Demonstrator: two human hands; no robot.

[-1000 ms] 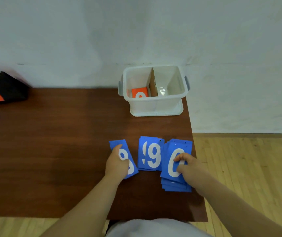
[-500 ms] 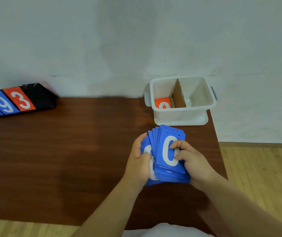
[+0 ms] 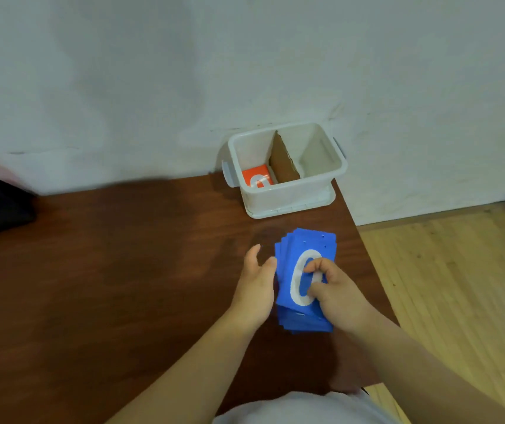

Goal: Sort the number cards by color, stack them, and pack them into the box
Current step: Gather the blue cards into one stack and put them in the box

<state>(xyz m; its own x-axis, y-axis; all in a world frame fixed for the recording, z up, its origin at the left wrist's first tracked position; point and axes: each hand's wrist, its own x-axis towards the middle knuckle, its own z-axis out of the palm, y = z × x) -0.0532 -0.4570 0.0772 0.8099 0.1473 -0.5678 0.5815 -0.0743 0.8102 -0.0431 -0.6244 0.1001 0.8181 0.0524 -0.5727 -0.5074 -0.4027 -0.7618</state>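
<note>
1. Our right hand (image 3: 334, 292) grips the blue cards (image 3: 289, 270), fingers curled over the top "0". Our left hand (image 3: 256, 286), fingers straight, presses their left edge.
2. The stack rests slightly fanned on the counter (image 3: 122, 270), near the box (image 3: 288, 197).
3. We judge the cards light, stiff and slippery, so we would squeeze both long edges.

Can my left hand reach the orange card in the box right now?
Probably yes. The left hand is open against the blue stack, gripping nothing; the box has no lid, and the orange card lies uncovered in its left compartment.
</note>
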